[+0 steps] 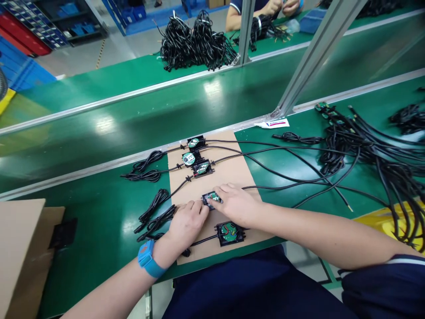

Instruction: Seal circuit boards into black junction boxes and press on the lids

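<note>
On a cardboard sheet (229, 166) lies a black plastic housing with a round green circuit board (208, 198) in it, partly hidden by my fingers. My left hand (188, 220), a blue strap on its wrist, grips the housing's left side with curled fingers. From the right, my right hand (237, 204) holds the board and housing, its thumb on the board. Closer to me sits another open housing with a circuit board (229, 232) and coloured wires. Farther up lie three more boards in housings, a top one (195, 142), a round one (189, 158) and a lower one (202, 168).
Coiled black cables (156, 212) lie left of the sheet. A cable pile (345, 137) and a white tube (274, 123) are at right. A cardboard box (20, 252) stands left. Metal posts (312, 57) rise behind; a co-worker's hands (282, 6) are beyond them.
</note>
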`<state>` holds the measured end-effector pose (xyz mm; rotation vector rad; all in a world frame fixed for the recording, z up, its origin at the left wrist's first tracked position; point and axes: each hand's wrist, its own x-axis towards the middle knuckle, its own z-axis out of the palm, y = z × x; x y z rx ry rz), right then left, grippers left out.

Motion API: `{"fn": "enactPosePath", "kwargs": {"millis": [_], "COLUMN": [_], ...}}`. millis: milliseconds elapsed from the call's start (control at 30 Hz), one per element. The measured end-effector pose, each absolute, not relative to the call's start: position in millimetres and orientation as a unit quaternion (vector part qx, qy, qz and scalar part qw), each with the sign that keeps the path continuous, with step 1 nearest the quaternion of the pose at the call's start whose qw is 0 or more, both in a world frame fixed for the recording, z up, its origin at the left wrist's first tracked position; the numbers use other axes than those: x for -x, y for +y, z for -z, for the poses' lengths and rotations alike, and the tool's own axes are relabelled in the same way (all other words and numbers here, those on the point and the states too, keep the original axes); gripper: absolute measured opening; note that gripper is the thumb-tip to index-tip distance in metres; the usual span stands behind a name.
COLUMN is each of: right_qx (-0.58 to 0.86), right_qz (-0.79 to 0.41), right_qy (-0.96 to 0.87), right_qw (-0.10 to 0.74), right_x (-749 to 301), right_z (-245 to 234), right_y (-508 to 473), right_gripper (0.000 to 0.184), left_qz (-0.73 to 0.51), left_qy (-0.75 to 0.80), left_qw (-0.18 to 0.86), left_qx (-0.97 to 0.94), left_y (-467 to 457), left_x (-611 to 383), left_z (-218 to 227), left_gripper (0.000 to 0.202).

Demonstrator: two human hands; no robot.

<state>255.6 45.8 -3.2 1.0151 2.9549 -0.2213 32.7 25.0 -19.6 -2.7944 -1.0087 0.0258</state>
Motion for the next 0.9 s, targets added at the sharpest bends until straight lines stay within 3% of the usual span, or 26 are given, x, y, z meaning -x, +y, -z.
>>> {"fn": "enactPosePath", "kwargs": {"millis": [200,433,567,767,900], "right_qx": [-0.326,-0.327,-0.33,-0.328,-0.323], "right_qz": [0.084,0.105,0.087,0.089,0.102], "right_qy": [0.941,0.938,0.939,0.94,0.94], "right_qw": [0.021,0.036,0.033,0.039,0.037], "right_x": [-249.5,-250.2,-250.6,-253.7,-256.9], "right_z": [3.3,-3.9,-2.1,3.0,2.8], "right_y": [50.4,46.5,36.1,30.4,27.4], "right_gripper": [0.039,0.037,0.037,0.044,0.054], "left_qz": [0.009,0.113,0.077,0.133,0.113], "left_qy": [-0.332,-0.394,-0.371,-0.459,-0.54], "left_qw": [0.0,-0.074,-0.093,-0.336,-0.398], "left_qx": [0.943,0.909,0.921,0.811,0.733], "left_y": [38.5,28.6,21.9,32.7,40.3], "left_x": [-21.0,-23.8,-25.3,-24.2,-23.4], "left_z": [14.8,22.3,22.2,7.1,10.4], "left_gripper": [0.019,0.025,0.025,0.02,0.032]}}
